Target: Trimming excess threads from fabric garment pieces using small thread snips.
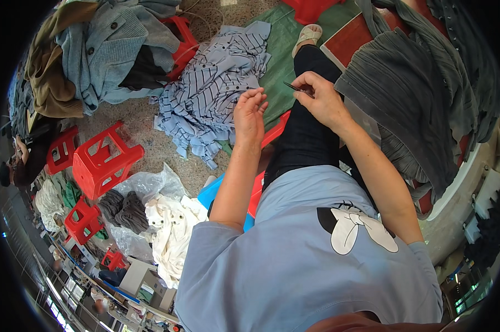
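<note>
My right hand (pixel 319 98) pinches a thin dark tool, perhaps small snips or tweezers (pixel 292 87), its tip pointing left. My left hand (pixel 250 113) is raised beside it with the fingertips pinched together, possibly on a thread too fine to see. Both hands hover above my black-trousered leg (pixel 302 138). Just beyond the left hand a blue striped garment (pixel 217 83) lies heaped on the floor. A dark grey pleated garment (pixel 410 105) drapes to the right of my right forearm.
Red plastic stools (pixel 103 160) stand on the speckled floor at left, one (pixel 183 44) under a pile of grey and brown clothes (pixel 100 50). White clothes (pixel 169 227) and grey ones in a clear bag (pixel 125 205) lie lower left. A green sheet (pixel 280 50) lies ahead.
</note>
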`<state>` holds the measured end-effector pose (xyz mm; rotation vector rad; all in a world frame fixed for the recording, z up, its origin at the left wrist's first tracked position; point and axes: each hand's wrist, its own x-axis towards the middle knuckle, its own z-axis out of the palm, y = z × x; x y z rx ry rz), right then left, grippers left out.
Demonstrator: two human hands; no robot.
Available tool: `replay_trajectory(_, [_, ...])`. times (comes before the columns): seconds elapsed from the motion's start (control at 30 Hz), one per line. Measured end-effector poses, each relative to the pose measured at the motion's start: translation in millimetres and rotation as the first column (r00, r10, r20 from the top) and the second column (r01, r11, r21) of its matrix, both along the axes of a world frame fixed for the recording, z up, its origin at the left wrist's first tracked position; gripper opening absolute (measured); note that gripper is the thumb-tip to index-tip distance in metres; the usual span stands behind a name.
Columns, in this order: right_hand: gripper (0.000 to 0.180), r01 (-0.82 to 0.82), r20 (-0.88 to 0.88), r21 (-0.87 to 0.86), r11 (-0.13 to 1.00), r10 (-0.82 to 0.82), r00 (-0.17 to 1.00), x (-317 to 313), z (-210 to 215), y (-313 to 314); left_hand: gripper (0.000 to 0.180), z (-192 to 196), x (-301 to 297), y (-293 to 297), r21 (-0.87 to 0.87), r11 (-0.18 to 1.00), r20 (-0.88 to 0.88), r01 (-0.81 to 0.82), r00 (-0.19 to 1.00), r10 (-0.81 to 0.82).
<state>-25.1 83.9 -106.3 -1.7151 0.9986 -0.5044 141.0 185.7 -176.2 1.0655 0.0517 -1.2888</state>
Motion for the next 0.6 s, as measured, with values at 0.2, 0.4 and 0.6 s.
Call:
replay_trajectory(0.2, [0.018,0.024,0.038,0.039,0.999,-0.026,0.999,-5,16,8,0.014,0,-8,-5,-0.061,0.993,0.062,0.098,0.994,-0.094])
replay_trajectory(0.4, [0.013,-0.112,-0.006,-0.308,0.945,0.115,0.993,3,94,-2,0.011,-38,-6,5,0.087,0.981,0.019,0.174,0.984,-0.177])
replay_trajectory(0.6, [0.019,0.082,-0.153,0.211,0.974,-0.049,0.987,-15,147,-119,0.012,-50,-18,10,0.190,0.950,0.029,0.247,0.966,-0.257])
